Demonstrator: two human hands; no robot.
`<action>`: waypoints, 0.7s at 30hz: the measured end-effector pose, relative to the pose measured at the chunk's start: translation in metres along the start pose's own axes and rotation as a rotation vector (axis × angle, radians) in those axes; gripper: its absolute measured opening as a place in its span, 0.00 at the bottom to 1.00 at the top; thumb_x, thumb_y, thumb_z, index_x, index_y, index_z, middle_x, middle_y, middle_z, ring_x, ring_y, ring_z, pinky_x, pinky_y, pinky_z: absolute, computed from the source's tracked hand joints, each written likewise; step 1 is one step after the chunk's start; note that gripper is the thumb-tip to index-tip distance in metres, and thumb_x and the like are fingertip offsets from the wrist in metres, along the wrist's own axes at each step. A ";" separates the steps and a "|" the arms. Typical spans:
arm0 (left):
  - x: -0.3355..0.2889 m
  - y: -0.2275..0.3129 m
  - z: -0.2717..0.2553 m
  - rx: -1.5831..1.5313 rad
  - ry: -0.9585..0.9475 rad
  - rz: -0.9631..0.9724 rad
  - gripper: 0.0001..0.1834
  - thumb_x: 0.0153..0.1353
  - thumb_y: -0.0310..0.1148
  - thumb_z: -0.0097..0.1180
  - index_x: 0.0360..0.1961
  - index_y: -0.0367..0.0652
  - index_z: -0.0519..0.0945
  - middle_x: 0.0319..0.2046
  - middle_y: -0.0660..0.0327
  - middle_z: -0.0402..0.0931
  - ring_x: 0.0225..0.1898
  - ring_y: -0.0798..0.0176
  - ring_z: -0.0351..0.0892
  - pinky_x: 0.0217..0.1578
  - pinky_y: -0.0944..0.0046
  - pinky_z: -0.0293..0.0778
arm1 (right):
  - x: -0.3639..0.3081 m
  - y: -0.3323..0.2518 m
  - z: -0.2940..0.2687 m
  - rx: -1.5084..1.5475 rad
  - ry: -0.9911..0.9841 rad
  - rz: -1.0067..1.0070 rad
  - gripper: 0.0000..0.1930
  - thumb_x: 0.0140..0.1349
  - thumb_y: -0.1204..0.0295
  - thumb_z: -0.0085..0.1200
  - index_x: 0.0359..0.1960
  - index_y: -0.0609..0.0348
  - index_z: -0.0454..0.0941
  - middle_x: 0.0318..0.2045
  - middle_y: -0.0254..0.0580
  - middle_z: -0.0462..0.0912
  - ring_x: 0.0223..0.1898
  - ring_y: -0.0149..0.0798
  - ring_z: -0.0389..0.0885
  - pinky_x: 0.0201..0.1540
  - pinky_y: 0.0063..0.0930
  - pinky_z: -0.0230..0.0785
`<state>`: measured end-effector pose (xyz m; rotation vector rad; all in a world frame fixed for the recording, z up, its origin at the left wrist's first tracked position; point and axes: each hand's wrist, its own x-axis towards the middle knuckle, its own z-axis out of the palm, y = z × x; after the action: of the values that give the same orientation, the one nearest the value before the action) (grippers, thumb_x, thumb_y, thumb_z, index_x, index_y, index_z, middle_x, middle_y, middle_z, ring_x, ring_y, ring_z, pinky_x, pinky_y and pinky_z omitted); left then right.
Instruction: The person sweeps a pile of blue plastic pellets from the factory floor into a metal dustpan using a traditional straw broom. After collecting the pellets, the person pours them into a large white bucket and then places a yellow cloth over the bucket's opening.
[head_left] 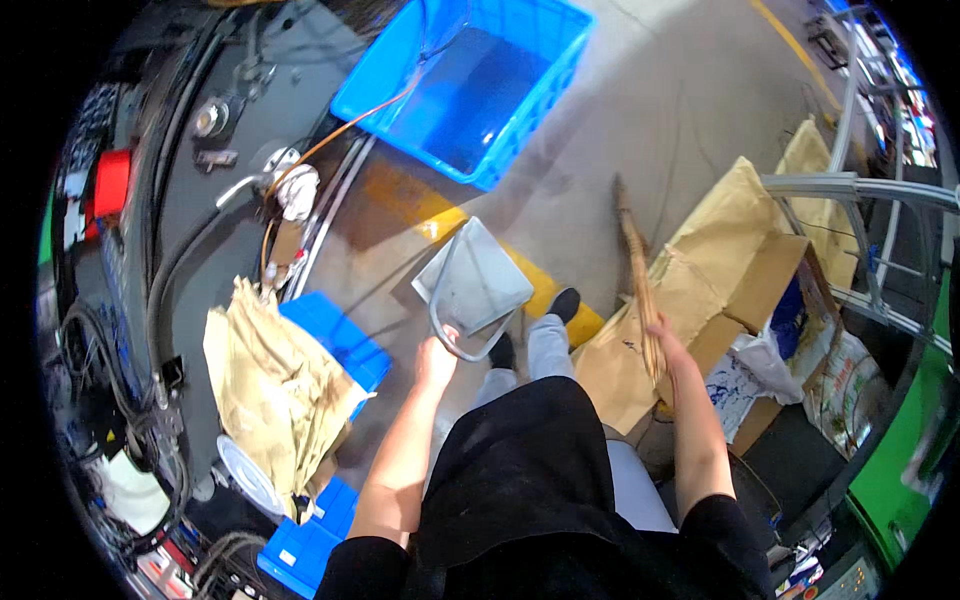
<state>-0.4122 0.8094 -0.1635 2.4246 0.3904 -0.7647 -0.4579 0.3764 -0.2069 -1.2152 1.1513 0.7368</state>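
Note:
My left hand (437,362) is closed round the bent metal tube handle of a grey dustpan (478,278). The square, flat pan is just ahead of my feet, over the yellow floor line. Off to the right, my right hand (667,343) grips a long brown straw broom (638,265) near its close end. Its dark, narrow tip points away from me along the floor. The broom lies partly in front of brown cardboard and paper.
A large blue crate (470,90) stands ahead. Flattened cardboard (610,378) and brown paper (720,215) lie at right, beside a metal tube frame (850,187). At left, crumpled brown paper (275,390) covers blue bins (335,340) near a machine with hoses (185,260).

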 end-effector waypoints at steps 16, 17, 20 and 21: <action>-0.041 -0.135 0.006 -0.302 0.288 -0.150 0.06 0.56 0.30 0.48 0.32 0.42 0.76 0.30 0.49 0.77 0.35 0.49 0.78 0.35 0.59 0.71 | -0.073 0.115 0.163 -0.711 -0.450 -0.167 0.36 0.49 0.69 0.56 0.62 0.56 0.54 0.55 0.47 0.66 0.56 0.42 0.64 0.55 0.30 0.58; -0.048 -0.140 0.003 -0.317 0.309 -0.174 0.06 0.55 0.29 0.48 0.32 0.41 0.76 0.29 0.49 0.77 0.35 0.50 0.78 0.35 0.59 0.71 | -0.077 0.098 0.165 -0.799 -0.426 -0.182 0.36 0.49 0.68 0.56 0.62 0.55 0.54 0.55 0.48 0.66 0.57 0.43 0.64 0.56 0.31 0.57; -0.066 -0.155 -0.006 -0.390 0.367 -0.228 0.06 0.55 0.27 0.48 0.33 0.40 0.75 0.28 0.50 0.77 0.34 0.52 0.78 0.35 0.59 0.70 | -0.056 0.037 0.200 -1.070 -0.347 -0.336 0.37 0.50 0.66 0.56 0.62 0.52 0.52 0.57 0.52 0.64 0.57 0.46 0.64 0.57 0.33 0.57; -0.069 -0.163 -0.005 -0.407 0.384 -0.248 0.06 0.55 0.27 0.48 0.33 0.40 0.75 0.28 0.50 0.77 0.34 0.52 0.78 0.35 0.59 0.70 | -0.037 0.020 0.222 -1.165 -0.317 -0.463 0.37 0.51 0.65 0.55 0.62 0.52 0.52 0.57 0.54 0.64 0.56 0.47 0.66 0.56 0.34 0.58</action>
<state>-0.5333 0.9354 -0.1879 2.1446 0.9159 -0.2700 -0.4270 0.5992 -0.1903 -2.1091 0.0547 1.2251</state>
